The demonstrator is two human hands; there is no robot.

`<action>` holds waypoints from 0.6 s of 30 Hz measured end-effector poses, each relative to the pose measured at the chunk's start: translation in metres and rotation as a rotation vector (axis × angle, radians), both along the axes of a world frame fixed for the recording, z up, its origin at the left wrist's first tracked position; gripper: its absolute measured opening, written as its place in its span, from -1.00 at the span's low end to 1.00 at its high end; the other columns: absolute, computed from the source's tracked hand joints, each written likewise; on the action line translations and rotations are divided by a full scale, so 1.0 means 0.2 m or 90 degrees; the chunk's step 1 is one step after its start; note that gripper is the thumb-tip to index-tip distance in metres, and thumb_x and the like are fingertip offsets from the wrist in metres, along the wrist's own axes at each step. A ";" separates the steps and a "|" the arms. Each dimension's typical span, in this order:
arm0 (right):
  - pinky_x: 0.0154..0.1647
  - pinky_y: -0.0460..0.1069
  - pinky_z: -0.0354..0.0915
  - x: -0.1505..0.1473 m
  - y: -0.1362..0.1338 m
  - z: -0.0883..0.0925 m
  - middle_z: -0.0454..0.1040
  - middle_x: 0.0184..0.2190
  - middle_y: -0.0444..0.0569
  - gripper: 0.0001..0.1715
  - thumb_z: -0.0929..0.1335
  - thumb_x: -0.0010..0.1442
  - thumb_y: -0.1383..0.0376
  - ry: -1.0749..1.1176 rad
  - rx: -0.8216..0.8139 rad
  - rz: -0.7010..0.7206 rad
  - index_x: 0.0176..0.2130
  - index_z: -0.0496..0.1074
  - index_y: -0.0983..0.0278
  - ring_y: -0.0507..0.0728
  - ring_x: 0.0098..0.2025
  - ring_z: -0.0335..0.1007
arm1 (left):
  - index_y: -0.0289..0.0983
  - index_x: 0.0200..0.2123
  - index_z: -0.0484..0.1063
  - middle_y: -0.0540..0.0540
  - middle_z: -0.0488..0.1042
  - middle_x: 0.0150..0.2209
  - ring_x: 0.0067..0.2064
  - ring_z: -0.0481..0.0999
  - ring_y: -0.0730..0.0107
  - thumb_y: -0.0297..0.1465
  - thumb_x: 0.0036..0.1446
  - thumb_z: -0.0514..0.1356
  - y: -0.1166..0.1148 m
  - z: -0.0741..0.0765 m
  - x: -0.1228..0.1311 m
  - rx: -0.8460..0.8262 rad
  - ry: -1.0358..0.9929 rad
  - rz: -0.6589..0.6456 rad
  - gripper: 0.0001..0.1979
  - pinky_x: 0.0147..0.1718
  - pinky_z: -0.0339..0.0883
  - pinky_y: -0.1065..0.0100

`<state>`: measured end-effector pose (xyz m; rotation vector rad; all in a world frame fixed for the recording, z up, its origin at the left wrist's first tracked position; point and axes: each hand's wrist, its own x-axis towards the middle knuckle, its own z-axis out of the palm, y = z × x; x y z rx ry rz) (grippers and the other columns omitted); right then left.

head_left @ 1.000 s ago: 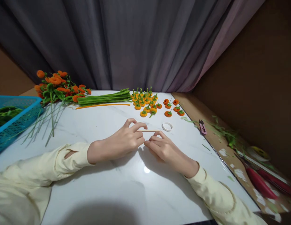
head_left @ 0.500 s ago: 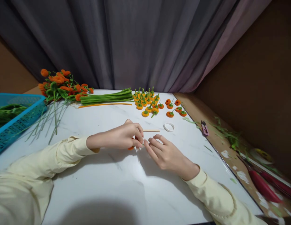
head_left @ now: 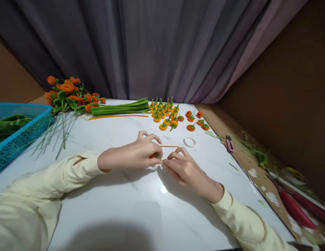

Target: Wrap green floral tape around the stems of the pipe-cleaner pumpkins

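Observation:
My left hand rests on the white table with its fingers curled round a small orange piece with a bit of green, which is mostly hidden. My right hand meets it fingertip to fingertip, pinching at the same piece. A thin wooden stick lies on the table just behind both hands, by the left forefinger. A white tape ring lies a little to the right of the stick.
Several small orange pumpkin shapes with green stems sit at the back. Green stems, an orange pipe cleaner and orange flowers lie back left. A blue basket stands left. Pink snips lie right.
The left hand let go of the stick and took up the small orange piece. The right hand drew back, then closed in again to pinch at the piece.

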<state>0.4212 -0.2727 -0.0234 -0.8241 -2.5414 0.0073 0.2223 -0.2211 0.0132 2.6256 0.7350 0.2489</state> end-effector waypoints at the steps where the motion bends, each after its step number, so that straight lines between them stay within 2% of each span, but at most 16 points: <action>1: -0.19 0.07 0.16 0.00 0.00 0.00 0.41 -0.50 -0.03 -0.70 0.17 0.28 0.46 0.026 -0.063 -0.004 -0.38 0.42 0.37 0.06 -0.41 0.26 | -0.28 -0.39 0.42 -0.06 0.53 -0.38 0.14 0.24 0.08 -0.46 0.16 0.15 -0.02 -0.01 0.00 0.096 0.001 -0.015 -0.91 0.04 -0.10 0.03; 5: -0.14 0.05 0.15 -0.01 0.00 0.04 0.41 -0.57 -0.12 -0.64 0.21 0.29 0.43 0.113 -0.255 -0.014 -0.52 0.35 0.32 0.02 -0.45 0.28 | -0.30 -0.41 0.37 -0.12 0.54 -0.33 0.15 0.25 0.15 -0.63 0.22 0.00 -0.07 -0.04 0.00 0.379 0.003 -0.113 -0.76 0.05 -0.15 0.03; 9: -0.12 0.01 0.17 -0.01 0.00 0.06 0.44 -0.61 -0.16 -0.57 0.23 0.27 0.46 0.167 -0.346 -0.002 -0.61 0.31 0.30 0.01 -0.44 0.31 | -0.29 -0.46 0.38 -0.08 0.53 -0.41 0.06 0.35 0.28 -0.67 0.23 -0.06 -0.07 -0.04 0.01 0.486 -0.037 -0.175 -0.66 0.07 -0.14 0.15; 11: -0.12 0.01 0.18 -0.01 0.01 0.06 0.45 -0.59 -0.15 -0.58 0.23 0.26 0.46 0.165 -0.337 0.004 -0.61 0.32 0.30 0.01 -0.43 0.32 | -0.29 -0.49 0.38 -0.09 0.53 -0.43 0.03 0.38 0.29 -0.68 0.21 -0.06 -0.06 -0.04 0.01 0.489 -0.050 -0.192 -0.65 0.06 -0.15 0.17; 13: -0.11 0.04 0.19 -0.01 0.01 0.05 0.44 -0.56 -0.12 -0.64 0.22 0.26 0.44 0.134 -0.284 0.011 -0.55 0.34 0.30 0.03 -0.41 0.32 | -0.28 -0.52 0.38 -0.09 0.53 -0.46 0.01 0.39 0.27 -0.69 0.16 -0.02 -0.06 -0.04 0.01 0.444 -0.046 -0.198 -0.67 0.06 -0.17 0.15; 18: -0.07 0.14 0.18 -0.02 -0.01 0.01 0.41 -0.51 -0.03 -0.75 0.17 0.21 0.48 -0.005 -0.042 0.060 -0.31 0.40 0.36 0.10 -0.36 0.27 | -0.27 -0.53 0.40 -0.03 0.51 -0.47 -0.07 0.39 0.26 -0.71 -0.06 0.06 -0.03 -0.01 0.00 0.210 -0.008 -0.183 -0.75 0.03 -0.15 0.08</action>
